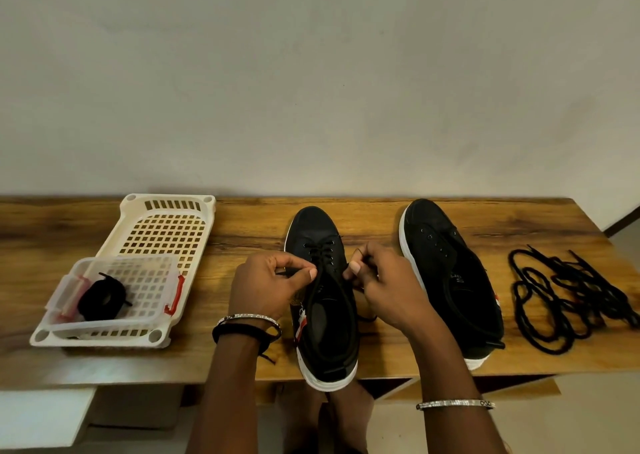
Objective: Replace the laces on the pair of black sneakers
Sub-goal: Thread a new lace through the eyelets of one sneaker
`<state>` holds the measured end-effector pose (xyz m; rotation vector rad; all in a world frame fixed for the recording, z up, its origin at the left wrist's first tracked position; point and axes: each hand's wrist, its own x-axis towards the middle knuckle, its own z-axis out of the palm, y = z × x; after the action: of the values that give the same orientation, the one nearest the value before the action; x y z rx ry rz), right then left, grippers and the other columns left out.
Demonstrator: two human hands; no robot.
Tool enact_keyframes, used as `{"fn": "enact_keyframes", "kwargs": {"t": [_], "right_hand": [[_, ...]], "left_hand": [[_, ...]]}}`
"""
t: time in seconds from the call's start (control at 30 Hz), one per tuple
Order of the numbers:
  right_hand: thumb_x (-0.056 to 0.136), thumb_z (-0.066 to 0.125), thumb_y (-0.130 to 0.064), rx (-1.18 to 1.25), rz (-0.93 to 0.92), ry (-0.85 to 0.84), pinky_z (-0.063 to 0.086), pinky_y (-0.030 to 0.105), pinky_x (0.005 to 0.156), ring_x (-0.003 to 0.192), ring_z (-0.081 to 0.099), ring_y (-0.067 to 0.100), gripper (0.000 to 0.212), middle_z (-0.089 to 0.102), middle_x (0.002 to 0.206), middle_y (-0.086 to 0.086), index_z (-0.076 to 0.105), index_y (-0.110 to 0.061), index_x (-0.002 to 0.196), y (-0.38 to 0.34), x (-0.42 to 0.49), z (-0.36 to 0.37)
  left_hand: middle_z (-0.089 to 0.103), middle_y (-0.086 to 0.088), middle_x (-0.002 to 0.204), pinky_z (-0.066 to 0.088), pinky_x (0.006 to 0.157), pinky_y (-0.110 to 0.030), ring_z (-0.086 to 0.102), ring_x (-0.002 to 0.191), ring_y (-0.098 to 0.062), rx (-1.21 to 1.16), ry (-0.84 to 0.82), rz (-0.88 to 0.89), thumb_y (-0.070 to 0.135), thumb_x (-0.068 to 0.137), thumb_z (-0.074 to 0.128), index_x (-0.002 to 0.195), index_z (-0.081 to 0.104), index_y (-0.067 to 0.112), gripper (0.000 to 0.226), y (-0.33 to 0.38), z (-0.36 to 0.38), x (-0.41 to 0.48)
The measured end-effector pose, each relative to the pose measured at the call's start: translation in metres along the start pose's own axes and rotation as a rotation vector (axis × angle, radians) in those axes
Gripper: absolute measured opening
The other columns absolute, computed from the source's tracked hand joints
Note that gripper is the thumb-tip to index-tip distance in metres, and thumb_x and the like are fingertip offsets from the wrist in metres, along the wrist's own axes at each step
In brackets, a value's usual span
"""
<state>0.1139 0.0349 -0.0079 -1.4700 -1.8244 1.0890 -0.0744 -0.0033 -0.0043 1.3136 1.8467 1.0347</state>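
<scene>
On the desk [367, 218], the left hand [273, 280] and right hand [384, 287] each pinch the black lace [322, 258] of the middle sneaker [327, 318], with the unlaced sneaker [450, 273] just right of it and loose laces [568, 297] farther right.

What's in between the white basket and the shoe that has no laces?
The other black sneaker, its lace pinched by the left hand and right hand, as the head view shows.
</scene>
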Motion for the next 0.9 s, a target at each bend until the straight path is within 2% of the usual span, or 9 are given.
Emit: {"fn": "enact_keyframes", "kwargs": {"t": [0.17,0.27,0.4,0.5,0.6,0.73,0.83,0.9], "right_hand": [[0.099,0.054,-0.011,0.002,-0.018,0.01,0.056,0.052,0.085,0.086,0.068,0.015,0.013,0.072,0.082,-0.005,0.058,-0.018,0.09,0.001,0.0,0.001],[0.1,0.053,-0.009,-0.014,0.01,-0.002,0.056,0.051,0.083,0.082,0.066,0.016,0.015,0.068,0.08,-0.002,0.057,-0.019,0.089,0.0,0.0,0.001],[0.101,0.051,-0.005,0.004,0.02,-0.008,0.058,0.051,0.08,0.079,0.065,0.016,0.017,0.066,0.081,0.0,0.057,-0.017,0.09,-0.001,-0.001,-0.001],[0.101,0.05,-0.003,0.022,0.015,0.017,0.059,0.051,0.077,0.08,0.066,0.023,0.015,0.065,0.079,0.003,0.055,-0.013,0.09,-0.003,-0.003,-0.003],[0.101,0.046,0.002,0.058,0.032,0.074,0.063,0.042,0.067,0.073,0.07,0.022,0.02,0.062,0.078,0.008,0.052,-0.011,0.087,0.001,-0.006,-0.011],[0.102,0.048,0.002,0.201,0.102,0.134,0.062,0.033,0.062,0.067,0.072,0.023,0.013,0.063,0.083,0.022,0.055,-0.004,0.093,0.01,-0.009,-0.021],[0.102,0.051,-0.003,0.23,0.103,0.135,0.057,0.025,0.058,0.061,0.063,0.017,0.013,0.063,0.08,0.014,0.061,-0.01,0.096,0.007,-0.007,-0.018],[0.101,0.057,-0.013,0.191,0.077,0.113,0.055,0.026,0.059,0.065,0.061,0.012,0.012,0.066,0.081,0.004,0.067,-0.019,0.098,0.004,-0.003,-0.013]], "left_hand": [[0.072,0.02,0.076,0.041,0.061,-0.005,0.065,0.077,0.007,0.053,0.009,0.0,0.029,0.076,0.083,0.076,0.078,0.033,0.006,0.0,0.001,0.002],[0.074,0.017,0.08,0.046,0.071,-0.014,0.066,0.082,0.004,0.023,0.004,-0.005,0.029,0.076,0.084,0.078,0.079,0.033,0.006,-0.002,-0.001,0.002],[0.074,0.014,0.079,0.05,0.076,-0.021,0.068,0.082,0.0,-0.001,0.007,-0.049,0.03,0.077,0.083,0.077,0.078,0.031,0.005,-0.007,-0.003,0.002],[0.075,0.011,0.08,0.045,0.069,-0.017,0.067,0.081,0.0,-0.017,0.013,-0.095,0.028,0.078,0.082,0.078,0.079,0.028,0.003,-0.006,-0.004,0.002],[0.075,0.011,0.079,0.039,0.064,-0.015,0.065,0.08,0.001,-0.02,0.037,-0.128,0.026,0.079,0.081,0.077,0.078,0.027,0.004,-0.007,-0.007,0.001],[0.073,0.013,0.078,0.038,0.062,-0.014,0.063,0.077,0.004,0.025,0.047,-0.115,0.029,0.08,0.08,0.078,0.078,0.027,0.003,-0.01,-0.01,0.003],[0.075,0.011,0.081,0.04,0.064,-0.014,0.066,0.081,0.0,0.006,0.011,-0.108,0.029,0.08,0.08,0.077,0.077,0.026,0.005,-0.012,-0.009,0.005],[0.075,0.009,0.084,0.043,0.067,-0.017,0.067,0.084,-0.003,-0.009,-0.002,-0.105,0.029,0.081,0.079,0.078,0.077,0.024,0.006,-0.014,-0.009,0.006]]}}
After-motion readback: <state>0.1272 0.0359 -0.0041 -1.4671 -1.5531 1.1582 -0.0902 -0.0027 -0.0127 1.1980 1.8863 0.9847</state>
